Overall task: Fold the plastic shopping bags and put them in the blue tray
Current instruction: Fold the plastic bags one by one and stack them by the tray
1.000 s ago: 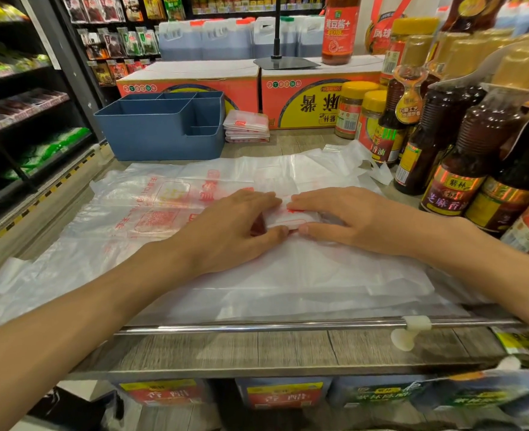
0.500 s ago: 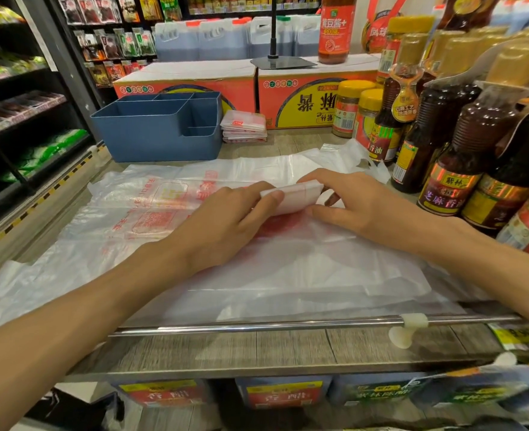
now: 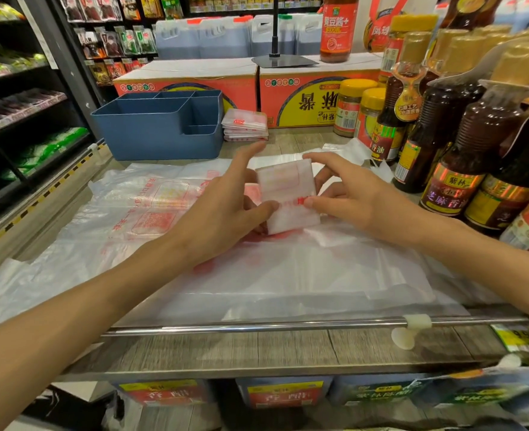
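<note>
Two hands hold one folded bag (image 3: 285,194), a small white packet with red print, lifted and tilted just above the flat bags (image 3: 257,275) spread over the wooden counter (image 3: 288,349). The left hand (image 3: 222,213) pinches the packet's left edge, thumb on its front face and fingers behind, while the forefinger points up and away. The right hand (image 3: 353,197) pinches the right edge the same way, thumb on the red print and fingers curled round the far side. To the left of the packet a spread bag shows red lettering through its clear plastic. At the back left of the counter stands the blue tray (image 3: 151,135), a deep box with dividers; what lies inside its compartments cannot be seen from this angle. Just to the right of the tray, touching or nearly touching its wall, sits a stack of folded bags (image 3: 244,127) on the counter. Behind them stand orange cartons (image 3: 303,98), and along the right side are yellow-lidded jars (image 3: 350,104) and dark sauce bottles (image 3: 462,144). A metal rail (image 3: 257,326) runs along the near edge of the counter.
</note>
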